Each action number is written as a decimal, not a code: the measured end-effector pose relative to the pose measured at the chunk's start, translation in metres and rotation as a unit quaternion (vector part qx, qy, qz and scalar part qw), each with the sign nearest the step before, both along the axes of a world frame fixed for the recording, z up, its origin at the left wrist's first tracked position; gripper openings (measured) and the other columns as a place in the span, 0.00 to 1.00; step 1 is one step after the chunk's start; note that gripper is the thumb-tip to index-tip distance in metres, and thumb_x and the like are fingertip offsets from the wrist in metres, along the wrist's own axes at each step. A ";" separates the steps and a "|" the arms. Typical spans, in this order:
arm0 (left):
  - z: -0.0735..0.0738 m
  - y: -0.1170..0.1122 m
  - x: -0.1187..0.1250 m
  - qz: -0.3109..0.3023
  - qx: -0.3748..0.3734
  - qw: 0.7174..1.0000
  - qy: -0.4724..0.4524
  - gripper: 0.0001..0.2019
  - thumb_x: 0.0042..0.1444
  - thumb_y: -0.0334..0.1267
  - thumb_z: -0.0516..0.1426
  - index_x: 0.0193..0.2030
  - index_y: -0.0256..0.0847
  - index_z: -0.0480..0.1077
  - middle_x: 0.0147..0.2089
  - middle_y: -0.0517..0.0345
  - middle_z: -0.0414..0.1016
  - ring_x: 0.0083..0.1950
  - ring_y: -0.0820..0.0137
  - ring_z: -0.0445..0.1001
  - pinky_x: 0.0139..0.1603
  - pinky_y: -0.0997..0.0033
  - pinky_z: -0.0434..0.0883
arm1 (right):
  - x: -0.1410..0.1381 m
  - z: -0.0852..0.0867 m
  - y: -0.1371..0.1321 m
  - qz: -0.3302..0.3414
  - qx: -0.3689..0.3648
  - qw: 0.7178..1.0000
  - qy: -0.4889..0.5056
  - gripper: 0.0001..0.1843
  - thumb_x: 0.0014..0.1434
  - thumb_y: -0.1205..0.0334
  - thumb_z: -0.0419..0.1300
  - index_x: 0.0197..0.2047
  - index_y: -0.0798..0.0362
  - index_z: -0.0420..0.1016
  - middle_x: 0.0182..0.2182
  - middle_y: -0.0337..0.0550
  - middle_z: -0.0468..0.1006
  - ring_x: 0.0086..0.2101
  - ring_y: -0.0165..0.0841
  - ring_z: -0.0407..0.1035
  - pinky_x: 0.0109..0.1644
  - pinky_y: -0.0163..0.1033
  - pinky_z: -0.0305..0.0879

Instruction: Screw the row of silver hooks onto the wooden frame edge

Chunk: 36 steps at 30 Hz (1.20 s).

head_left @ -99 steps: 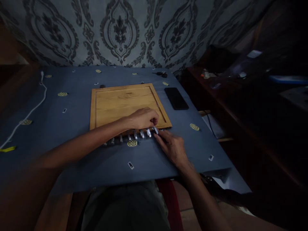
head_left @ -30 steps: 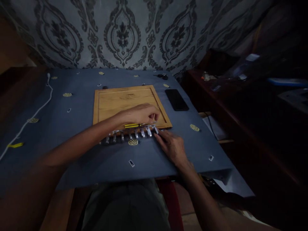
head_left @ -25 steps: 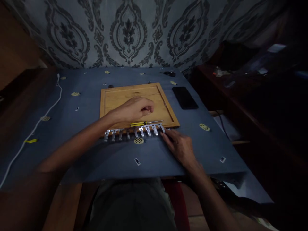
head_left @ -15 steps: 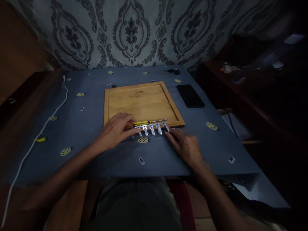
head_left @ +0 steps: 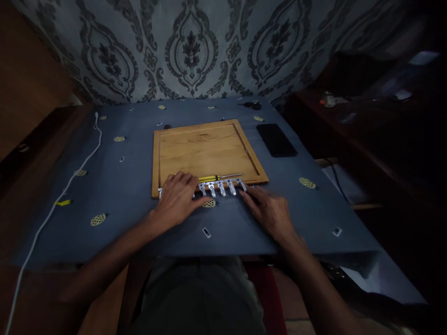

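Centre frame, your left hand [head_left: 178, 197] lies flat, fingers apart, on the metal hook rail [head_left: 220, 187] below the wooden tray [head_left: 206, 146], your right hand [head_left: 270, 211], fingers apart, touching its right end.

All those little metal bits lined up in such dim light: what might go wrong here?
1. The left hand covers one end of the row of metal pieces and the right hand touches the other; a nudge could scatter them over the blue cloth.
2. The screwdriver lies on the near rim of the wooden tray, just behind the row, and might roll onto it.
3. In this dim light a stray piece could be hard to find.
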<state>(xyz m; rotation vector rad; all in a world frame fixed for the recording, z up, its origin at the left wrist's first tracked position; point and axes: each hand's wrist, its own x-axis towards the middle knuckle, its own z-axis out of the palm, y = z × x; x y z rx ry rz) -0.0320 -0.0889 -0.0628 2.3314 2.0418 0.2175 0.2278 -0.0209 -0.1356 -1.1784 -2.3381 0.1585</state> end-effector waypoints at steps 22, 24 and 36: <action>0.018 0.022 -0.030 -0.024 0.042 0.993 -0.111 0.08 0.68 0.35 0.53 0.44 0.41 0.74 0.46 0.51 0.80 0.50 0.59 0.75 0.52 0.60 0.69 | -0.001 0.000 -0.001 -0.003 -0.007 1.000 0.015 0.23 0.74 0.49 0.49 0.50 0.51 0.83 0.37 0.49 0.86 0.35 0.42 0.81 0.35 0.40 0.69; 0.017 0.033 -0.035 -0.049 0.012 0.991 -0.123 0.09 0.66 0.30 0.53 0.44 0.40 0.75 0.46 0.52 0.80 0.50 0.61 0.76 0.53 0.61 0.69 | -0.001 0.000 0.000 -0.002 -0.004 1.000 0.013 0.23 0.74 0.49 0.50 0.50 0.50 0.83 0.36 0.48 0.86 0.34 0.42 0.81 0.35 0.40 0.69; 0.008 0.066 -0.037 -0.093 -0.157 0.975 -0.128 0.03 0.60 0.36 0.60 0.39 0.41 0.75 0.39 0.55 0.78 0.43 0.64 0.75 0.48 0.65 0.67 | 0.000 0.003 0.000 0.004 -0.022 1.000 0.012 0.22 0.73 0.49 0.50 0.50 0.49 0.84 0.36 0.48 0.86 0.34 0.43 0.81 0.34 0.41 0.70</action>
